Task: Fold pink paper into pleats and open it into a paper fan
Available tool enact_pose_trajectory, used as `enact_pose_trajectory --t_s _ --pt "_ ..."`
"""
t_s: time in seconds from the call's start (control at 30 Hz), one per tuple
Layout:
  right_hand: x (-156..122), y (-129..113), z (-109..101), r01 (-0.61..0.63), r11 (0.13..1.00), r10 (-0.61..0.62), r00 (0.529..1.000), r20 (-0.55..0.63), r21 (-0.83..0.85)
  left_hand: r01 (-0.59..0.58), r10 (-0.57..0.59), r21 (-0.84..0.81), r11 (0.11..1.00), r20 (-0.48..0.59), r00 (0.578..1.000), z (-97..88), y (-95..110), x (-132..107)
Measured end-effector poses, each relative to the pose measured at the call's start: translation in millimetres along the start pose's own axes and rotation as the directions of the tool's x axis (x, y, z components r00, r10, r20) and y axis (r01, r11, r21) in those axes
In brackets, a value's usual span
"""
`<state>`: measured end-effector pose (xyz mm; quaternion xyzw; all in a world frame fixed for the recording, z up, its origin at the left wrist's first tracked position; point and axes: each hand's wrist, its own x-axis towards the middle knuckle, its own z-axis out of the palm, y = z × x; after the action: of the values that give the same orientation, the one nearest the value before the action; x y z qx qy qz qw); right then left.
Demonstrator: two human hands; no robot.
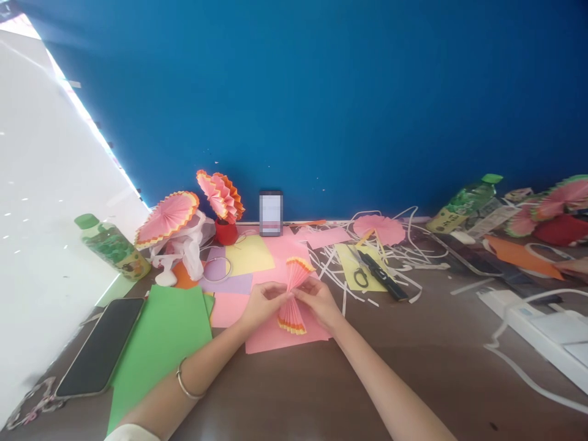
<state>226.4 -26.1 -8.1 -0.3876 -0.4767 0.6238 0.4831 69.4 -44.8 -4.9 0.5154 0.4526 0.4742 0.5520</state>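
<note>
A pleated paper fan, pink with orange and yellow edges, is pinched at its middle and spreads at both ends like a bow. My left hand grips its waist from the left, thumb and fingers closed. From the right, my right hand pinches the same waist, its thumb close to the left one. Beneath both hands lie pink paper sheets. The fan's narrow centre is partly hidden by my fingers.
Left are green paper, a phone, a bottle and pleated paper flowers. Right are scissors, a black utility knife, white paper strips and a power strip. Another phone leans on the blue wall.
</note>
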Motion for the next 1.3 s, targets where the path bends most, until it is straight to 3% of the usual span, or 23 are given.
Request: enact_pose_trajectory --t_s 0.13,0.4,0.6,0.7,0.8,0.93,1.03,1.17,1.3 --pt "-0.1 -0.6 -1.2 -0.004 0.998 0.004 1.0 0.009 -0.064 0.027 -0.027 0.025 0.999 -0.007 1.0 2.4 -0.1 -1.3" --pt "-1.1 -6.8 3.2 -0.019 1.0 0.02 0.999 0.035 -0.004 0.059 -0.055 -0.088 0.994 0.045 0.997 -1.1 -3.9 5.3" --pt "-2.5 -9.0 5.3 -0.043 0.998 0.048 0.992 -0.12 0.048 0.089 -0.082 -0.086 0.992 0.082 0.993 -4.2 -1.3 6.8" --pt "-2.1 -7.6 2.8 -0.104 0.983 0.124 0.984 -0.13 0.153 0.001 0.025 -0.115 0.993 0.228 0.973 -8.2 3.4 5.0" --pt "-0.8 -5.9 0.2 -0.154 0.963 0.185 0.974 -0.129 0.22 -0.179 0.167 0.003 0.984 0.339 0.926 -11.9 5.9 3.1" --pt "0.1 -3.8 0.2 -0.216 0.942 0.25 0.962 -0.109 0.258 -0.42 0.301 0.218 0.881 0.427 0.853 -15.3 1.2 3.6" --pt "-0.8 -3.6 2.2 -0.239 0.94 0.264 0.962 -0.076 0.243 -0.52 0.373 0.309 0.797 0.425 0.825 -17.7 -4.5 5.2" --pt "-2.7 -4.9 4.3 -0.267 0.932 0.282 0.959 -0.027 0.246 -0.534 0.391 0.357 0.766 0.4 0.829 -20.5 -7.7 5.4" --pt "-3.7 -5.6 5.9 -0.251 0.933 0.254 0.967 0.022 0.257 -0.436 0.346 0.314 0.844 0.303 0.888 -21.1 -8.0 5.1"
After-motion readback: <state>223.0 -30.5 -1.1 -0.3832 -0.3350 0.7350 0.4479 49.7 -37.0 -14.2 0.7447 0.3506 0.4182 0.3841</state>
